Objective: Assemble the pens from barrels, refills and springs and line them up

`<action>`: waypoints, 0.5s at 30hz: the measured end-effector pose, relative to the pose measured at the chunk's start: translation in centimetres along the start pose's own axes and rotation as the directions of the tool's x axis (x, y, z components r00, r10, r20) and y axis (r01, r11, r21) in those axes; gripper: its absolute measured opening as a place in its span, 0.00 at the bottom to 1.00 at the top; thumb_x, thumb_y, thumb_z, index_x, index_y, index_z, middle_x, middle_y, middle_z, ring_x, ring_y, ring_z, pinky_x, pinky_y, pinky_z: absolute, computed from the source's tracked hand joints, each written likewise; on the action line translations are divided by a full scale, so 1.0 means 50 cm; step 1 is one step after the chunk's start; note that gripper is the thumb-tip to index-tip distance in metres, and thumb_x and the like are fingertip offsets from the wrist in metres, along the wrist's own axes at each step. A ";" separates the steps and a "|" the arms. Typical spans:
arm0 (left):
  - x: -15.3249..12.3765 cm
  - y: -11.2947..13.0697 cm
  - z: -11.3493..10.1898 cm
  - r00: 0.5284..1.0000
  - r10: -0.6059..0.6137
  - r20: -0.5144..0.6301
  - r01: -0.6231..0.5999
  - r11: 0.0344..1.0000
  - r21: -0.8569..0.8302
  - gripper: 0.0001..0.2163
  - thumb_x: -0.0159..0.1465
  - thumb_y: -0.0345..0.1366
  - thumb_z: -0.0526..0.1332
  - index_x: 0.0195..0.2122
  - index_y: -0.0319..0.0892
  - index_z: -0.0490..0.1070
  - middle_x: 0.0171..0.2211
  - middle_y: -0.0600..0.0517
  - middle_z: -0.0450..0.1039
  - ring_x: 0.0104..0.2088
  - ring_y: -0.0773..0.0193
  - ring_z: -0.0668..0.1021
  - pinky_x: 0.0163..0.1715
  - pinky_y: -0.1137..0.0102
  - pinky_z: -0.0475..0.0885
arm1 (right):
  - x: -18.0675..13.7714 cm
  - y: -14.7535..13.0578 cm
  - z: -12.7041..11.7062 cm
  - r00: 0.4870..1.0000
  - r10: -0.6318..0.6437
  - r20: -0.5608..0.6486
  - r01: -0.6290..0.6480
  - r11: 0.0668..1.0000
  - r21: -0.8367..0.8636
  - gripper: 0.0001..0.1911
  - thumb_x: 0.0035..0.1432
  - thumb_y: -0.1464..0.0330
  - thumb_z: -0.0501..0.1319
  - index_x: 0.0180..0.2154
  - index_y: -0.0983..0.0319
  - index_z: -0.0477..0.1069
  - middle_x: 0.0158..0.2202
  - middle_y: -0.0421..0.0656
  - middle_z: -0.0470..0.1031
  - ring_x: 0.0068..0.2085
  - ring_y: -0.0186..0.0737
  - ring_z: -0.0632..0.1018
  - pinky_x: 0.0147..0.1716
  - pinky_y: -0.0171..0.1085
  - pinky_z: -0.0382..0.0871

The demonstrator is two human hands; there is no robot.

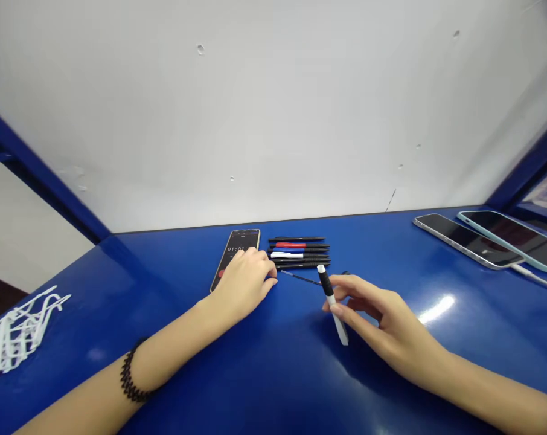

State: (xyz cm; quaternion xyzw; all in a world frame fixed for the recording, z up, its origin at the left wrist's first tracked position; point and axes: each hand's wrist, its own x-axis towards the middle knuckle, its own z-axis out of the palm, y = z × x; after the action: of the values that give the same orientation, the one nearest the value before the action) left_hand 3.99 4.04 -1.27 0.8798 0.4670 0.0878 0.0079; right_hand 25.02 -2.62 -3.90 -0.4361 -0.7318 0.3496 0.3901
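In my right hand [382, 314] is a white pen [339, 323] with a black grip, pinched between thumb and fingers and tilted above the table. My left hand [246, 278] lies palm down over the lower part of a phone [230, 257] showing a timer. Its fingertips are at the left ends of a row of pens [300, 255], thumb a little apart; nothing shows between them. The pens lie side by side, mostly black, with red, blue and white parts. A thin ink refill [300, 278] lies between my hands, its right end passing behind the white pen.
Two phones [468, 240] lie at the back right, a white cable [534, 275] plugged into one. A tangle of white plastic strips [15, 335] lies at the left edge. Behind the blue table [255, 386] stands a pale wall [273, 121], with blue frame posts at both sides.
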 end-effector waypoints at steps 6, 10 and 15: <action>-0.004 0.016 -0.015 1.000 0.006 -0.024 -0.011 0.982 -0.187 0.06 0.60 0.32 0.54 0.31 0.40 0.70 0.32 0.52 0.72 0.34 0.63 0.72 0.37 0.68 0.65 | 0.002 -0.001 0.005 0.999 -0.032 0.029 0.033 0.999 -0.025 0.11 0.59 0.65 0.52 0.44 0.58 0.63 0.31 0.40 0.70 0.33 0.36 0.74 0.32 0.33 0.69; -0.011 0.048 -0.040 0.983 -0.165 -0.087 0.058 0.714 -0.697 0.09 0.60 0.37 0.56 0.39 0.41 0.70 0.32 0.53 0.73 0.33 0.66 0.74 0.34 0.73 0.68 | 0.001 -0.005 0.006 0.997 -0.043 0.067 0.046 0.998 -0.041 0.10 0.59 0.67 0.52 0.44 0.58 0.63 0.30 0.39 0.70 0.31 0.34 0.72 0.29 0.31 0.67; -0.022 0.079 -0.039 0.959 -0.279 -0.047 0.073 0.402 -0.913 0.07 0.54 0.37 0.63 0.30 0.40 0.73 0.30 0.52 0.75 0.33 0.65 0.75 0.36 0.73 0.68 | -0.002 -0.010 0.009 0.995 -0.061 0.073 0.065 0.996 -0.062 0.09 0.59 0.68 0.52 0.42 0.59 0.64 0.29 0.38 0.69 0.28 0.33 0.70 0.27 0.30 0.65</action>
State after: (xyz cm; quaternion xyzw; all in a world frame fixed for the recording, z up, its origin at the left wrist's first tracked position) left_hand 6.31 0.78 0.89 0.6696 0.4351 0.4075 0.4430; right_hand 24.46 -2.98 -3.69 -0.4123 -0.7695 0.3287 0.3603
